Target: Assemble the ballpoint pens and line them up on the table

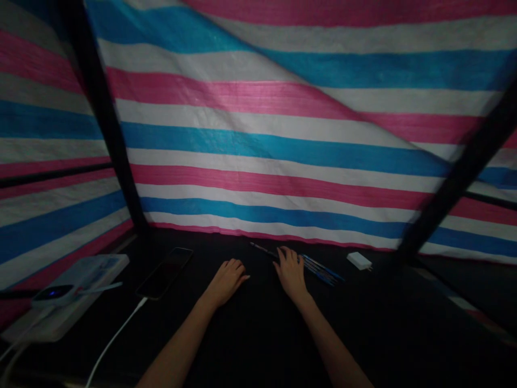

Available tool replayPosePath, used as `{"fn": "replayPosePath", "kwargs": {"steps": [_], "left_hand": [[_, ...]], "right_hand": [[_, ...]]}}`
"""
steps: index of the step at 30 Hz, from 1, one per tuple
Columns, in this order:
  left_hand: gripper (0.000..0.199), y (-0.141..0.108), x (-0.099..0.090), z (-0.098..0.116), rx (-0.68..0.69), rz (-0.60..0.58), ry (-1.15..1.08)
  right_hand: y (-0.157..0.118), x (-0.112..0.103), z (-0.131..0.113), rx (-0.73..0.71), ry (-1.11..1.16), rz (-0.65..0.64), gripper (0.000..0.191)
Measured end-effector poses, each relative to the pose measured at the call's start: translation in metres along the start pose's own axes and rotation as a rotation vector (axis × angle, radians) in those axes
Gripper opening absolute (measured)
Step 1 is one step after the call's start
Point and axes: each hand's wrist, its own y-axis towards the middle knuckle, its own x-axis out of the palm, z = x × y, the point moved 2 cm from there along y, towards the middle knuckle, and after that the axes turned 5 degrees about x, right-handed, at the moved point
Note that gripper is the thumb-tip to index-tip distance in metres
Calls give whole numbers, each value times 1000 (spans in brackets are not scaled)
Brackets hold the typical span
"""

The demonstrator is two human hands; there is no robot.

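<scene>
We see both bare hands resting palm-down on a dark tabletop [363,328] at the lower centre of the frame. The left hand [226,281] lies loose and empty, its fingers lightly curled and touching nothing but the tabletop. The right hand [290,274] sits just beside it, fingers draped across a bundle of slim blue-and-black rods [321,270], which stretches out on both sides of them; in this dim light, we cannot tell whether those fingers [285,253] grip the bundle or only rest on it. Just right of the bundle lies a small white rectangular plug adapter [358,261]. Toward the left of the frame, a black smartphone [165,272] lies flat, a white cable [117,339] running down from its lower end, near a translucent plastic case [76,280]. Behind everything hangs a pink, white and blue striped tarpaulin [262,134] on black poles [100,108].
</scene>
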Motion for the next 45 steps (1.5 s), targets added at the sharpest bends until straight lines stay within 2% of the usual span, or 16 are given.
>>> {"fn": "replayPosePath", "kwargs": {"steps": [5,9,11,15,17,19,22,26,29,32,36,42,45], "left_hand": [[15,-1,-2,-9,-97,51,2],[37,-1,0,-15,-124,163,98],[41,1,3,-15,-99,186,167],[13,6,6,-11,-16,106,194],[14,6,3,-9,-26,71,195],[14,5,-1,-7,-44,54,196],[18,4,-5,-3,6,19,190],[17,4,-6,4,42,-53,168],[17,2,-6,8,50,-59,120],[18,2,-4,11,69,-97,102],[20,2,-4,10,-8,-126,63],[20,2,-10,6,-83,-132,-77],[20,2,-11,6,-73,-107,-46]], "right_hand": [[28,15,-21,48,97,-145,18],[28,10,-29,22,191,-159,13],[18,6,-34,-18,345,-216,15],[-5,-4,-37,-58,806,-391,20],[-11,-8,-33,-64,910,-427,25],[-11,-10,-26,-40,944,-453,30],[-8,-5,-18,25,979,-483,34],[-7,3,-14,25,1048,-634,35],[-9,1,-13,10,1038,-706,35],[-10,-6,-13,-3,1012,-700,35],[-12,-14,-19,-41,945,-651,30],[-13,-23,-25,-115,740,-408,26],[-12,-25,-24,-120,781,-427,28]]}}
